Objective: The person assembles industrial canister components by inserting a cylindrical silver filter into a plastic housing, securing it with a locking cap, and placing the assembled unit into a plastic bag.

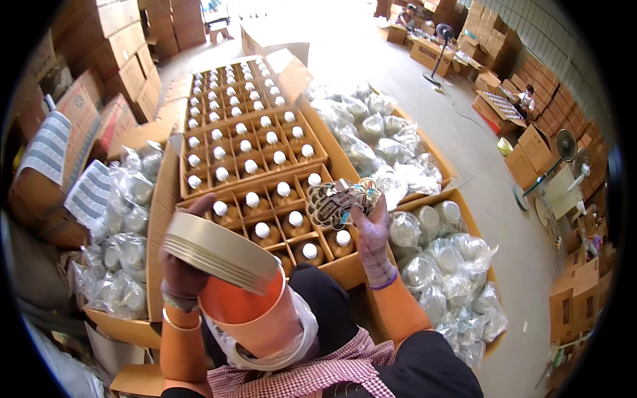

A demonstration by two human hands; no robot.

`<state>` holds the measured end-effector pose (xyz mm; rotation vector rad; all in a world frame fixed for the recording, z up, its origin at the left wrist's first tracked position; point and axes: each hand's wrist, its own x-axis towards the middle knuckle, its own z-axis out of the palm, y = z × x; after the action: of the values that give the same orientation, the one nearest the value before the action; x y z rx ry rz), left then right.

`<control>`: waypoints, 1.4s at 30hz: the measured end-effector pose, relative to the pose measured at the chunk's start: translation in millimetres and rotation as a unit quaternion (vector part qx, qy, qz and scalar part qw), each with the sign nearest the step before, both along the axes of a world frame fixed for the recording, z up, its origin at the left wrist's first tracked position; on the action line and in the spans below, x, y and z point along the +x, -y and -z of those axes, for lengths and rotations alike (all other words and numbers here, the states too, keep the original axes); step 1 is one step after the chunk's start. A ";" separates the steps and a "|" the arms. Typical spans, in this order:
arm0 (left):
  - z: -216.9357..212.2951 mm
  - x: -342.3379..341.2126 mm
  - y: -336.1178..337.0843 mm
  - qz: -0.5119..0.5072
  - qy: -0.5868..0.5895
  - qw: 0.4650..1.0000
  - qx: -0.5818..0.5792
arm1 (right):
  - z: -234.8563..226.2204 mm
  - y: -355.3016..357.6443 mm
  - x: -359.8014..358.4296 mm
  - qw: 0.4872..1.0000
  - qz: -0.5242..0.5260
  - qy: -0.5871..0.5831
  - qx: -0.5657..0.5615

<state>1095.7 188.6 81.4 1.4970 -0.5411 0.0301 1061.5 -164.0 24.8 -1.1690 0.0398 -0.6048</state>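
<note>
Lid [222,251], round, ridged, in left hand [180,275], looped bundle [337,202] in right hand [373,239]

No lettering can be read clearly. Small pale print marks the bundle of dark tags with pale loops [342,201] in the right hand [373,232]. At the left, green print stands on a brown cardboard carton [81,126], red on a paler cardboard carton [115,123]; dark printed blocks mark brown cardboard boxes [584,300] at the far right.
</note>
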 end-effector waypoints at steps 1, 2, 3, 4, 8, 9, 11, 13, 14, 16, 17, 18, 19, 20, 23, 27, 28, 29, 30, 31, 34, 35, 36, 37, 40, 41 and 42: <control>-12.4 -2.7 3.3 -0.008 0.010 0.999 0.039 | -23.8 -18.9 4.5 1.000 -0.008 0.008 0.002; -21.9 -8.8 11.1 0.014 -0.046 0.998 -0.031 | -43.2 -34.7 6.3 0.998 -0.044 0.033 0.018; -31.0 -14.2 21.0 0.035 -0.102 0.989 -0.102 | -58.9 -49.8 8.3 0.998 -0.053 0.045 0.001; -44.6 -22.3 31.1 0.088 -0.185 0.946 -0.250 | -75.8 -66.1 10.2 0.996 -0.064 0.060 -0.017; -1.7 -14.9 17.6 0.002 -0.019 0.982 -0.187 | -115.2 -133.6 3.9 0.985 -0.141 0.090 -0.050; 0.1 -10.4 7.9 0.105 -0.121 0.950 -0.267 | -115.7 -136.6 2.4 0.981 -0.136 0.076 -0.115; 2.4 -5.7 3.7 0.109 -0.185 0.944 -0.250 | -120.6 -139.1 -1.0 0.969 -0.173 0.089 -0.154; -1.7 -10.4 -2.3 0.163 -0.218 0.905 -0.327 | -131.1 -134.8 -9.0 0.950 -0.285 0.061 -0.116; -9.5 -17.8 -0.4 0.164 -0.232 0.896 -0.340 | -128.9 -130.1 -11.5 0.948 -0.288 0.070 -0.114; 11.0 -9.4 -6.8 0.057 -0.198 0.934 -0.292 | -124.1 -135.1 -20.5 0.941 -0.308 0.089 -0.112; 6.0 -11.5 -1.4 0.085 -0.199 0.919 -0.329 | -108.0 -134.4 -23.9 0.960 -0.246 0.096 -0.095; -0.5 -17.1 -3.2 0.104 -0.198 0.904 -0.364 | -92.7 -140.1 -26.9 0.973 -0.190 0.104 -0.078; -7.4 -23.0 -2.6 0.127 -0.197 0.887 -0.398 | -82.0 -135.4 -39.8 0.978 -0.175 0.063 -0.089; -22.8 -34.8 -2.9 0.221 -0.213 0.811 -0.499 | -75.2 -136.7 -51.1 0.981 -0.166 0.022 -0.101; 36.5 -16.3 -8.8 -0.131 -0.021 0.904 -0.406 | -98.1 -157.0 -105.0 0.940 -0.214 0.012 -0.267; 42.0 -55.9 -106.2 -0.139 0.028 0.887 -0.439 | -77.3 -141.5 -116.4 0.907 -0.185 0.067 -0.373; 55.4 -72.9 -143.9 -0.025 0.006 0.838 -0.544 | -77.8 -141.1 -114.5 0.906 -0.190 0.065 -0.372; 60.1 -100.0 -171.6 -0.058 0.015 0.847 -0.529 | -76.0 -138.4 -112.7 0.903 -0.191 0.060 -0.380; 61.2 -128.5 -201.1 -0.084 0.025 0.856 -0.510 | -74.7 -135.9 -111.4 0.901 -0.186 0.057 -0.387; 82.4 -149.7 -236.7 -0.219 -0.007 0.833 -0.509 | -75.5 -135.2 -111.0 0.899 -0.184 0.059 -0.392; 150.1 -198.2 -355.1 -0.482 0.018 0.810 -0.333 | -81.7 -144.8 -118.7 0.903 -0.159 0.067 -0.393; 181.9 -232.6 -420.0 -0.510 0.016 0.740 -0.439 | -78.4 -152.7 -115.5 0.906 -0.169 0.088 -0.377; 194.8 -255.1 -453.7 -0.566 -0.051 0.742 -0.356 | -75.4 -154.4 -114.0 0.909 -0.160 0.084 -0.375; 190.7 -289.9 -493.5 -0.498 -0.187 0.682 -0.501 | -72.7 -153.8 -116.8 0.912 -0.149 0.072 -0.375; 194.6 -255.0 -466.6 -0.612 -0.341 0.577 -0.421 | -71.9 -143.9 -121.4 0.911 -0.118 0.061 -0.390; 211.1 -296.7 -493.6 -0.590 -0.263 0.622 -0.442 | -71.2 -145.1 -118.3 0.914 -0.144 0.073 -0.373; 220.4 -338.1 -520.2 -0.564 -0.183 0.664 -0.456 | -68.4 -153.8 -110.5 0.915 -0.185 0.103 -0.344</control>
<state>757.7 708.8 -139.0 0.5705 0.7534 0.8375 951.0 -10.2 93.2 -1.7308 -0.6104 -0.4022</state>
